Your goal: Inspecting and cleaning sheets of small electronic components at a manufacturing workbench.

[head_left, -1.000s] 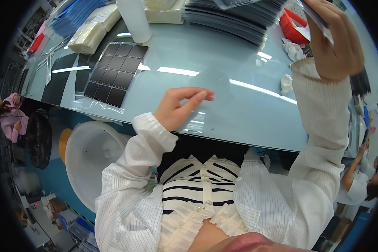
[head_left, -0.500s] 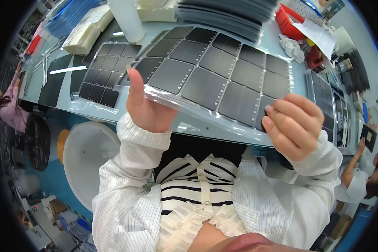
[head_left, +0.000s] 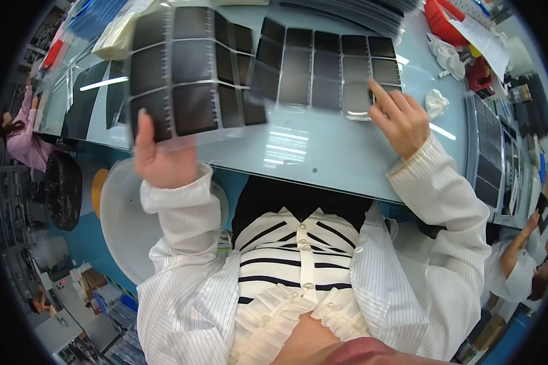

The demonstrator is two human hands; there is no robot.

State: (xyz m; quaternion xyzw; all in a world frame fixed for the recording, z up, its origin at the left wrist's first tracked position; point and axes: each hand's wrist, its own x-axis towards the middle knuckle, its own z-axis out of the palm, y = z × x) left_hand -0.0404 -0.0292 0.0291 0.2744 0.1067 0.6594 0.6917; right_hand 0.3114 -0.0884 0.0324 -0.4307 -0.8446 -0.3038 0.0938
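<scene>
My left hand [head_left: 159, 159] is raised at the left and grips the lower edge of a clear flexible sheet of dark square panels [head_left: 189, 73], held tilted above the table. A second sheet of dark square panels [head_left: 326, 67] lies flat on the pale blue table [head_left: 323, 161]. My right hand [head_left: 402, 121] rests on that sheet's near right corner, fingertips pressing down on it. The two sheets overlap in the view near the middle.
A stack of dark sheets [head_left: 359, 12] lies at the far edge. A red box [head_left: 439, 15] and crumpled white cloths [head_left: 447, 55] sit at the right, beside a tray of dark squares [head_left: 487, 161]. A round white stool [head_left: 122, 213] stands at my left. People work at both sides.
Half a second ago both hands held one wide spread of panels over the table edge. Now one sheet lies on the table under my right hand and my left hand lifts another leftward.
</scene>
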